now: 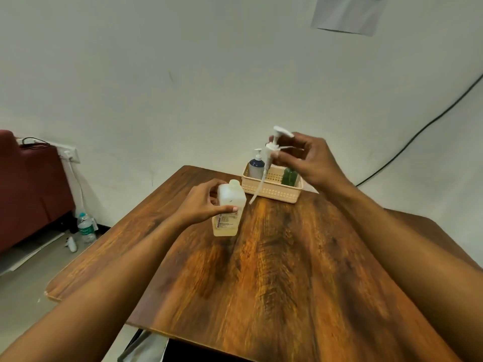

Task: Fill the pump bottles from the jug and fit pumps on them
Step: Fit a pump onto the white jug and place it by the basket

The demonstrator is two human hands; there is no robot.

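Fitting a pump: two hands, one bottle, one pump.

Nearest, the left hand (202,201) grips a pale square bottle (229,210) upright on the wooden table (274,270); beyond, the right hand (307,159) pinches a white pump (271,150), tube dangling beside the open neck. Next: thread the tube in. A basket (271,189) stands farthest.

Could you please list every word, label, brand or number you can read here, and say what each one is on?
"BIOCHEK", partly legible, runs vertically on the label of the translucent white square bottle; the smaller print beside it is too blurred to read.
White paper sheet on the wall: dark lines of print, too small to read.
Clear plastic water bottle on the floor: label illegible.
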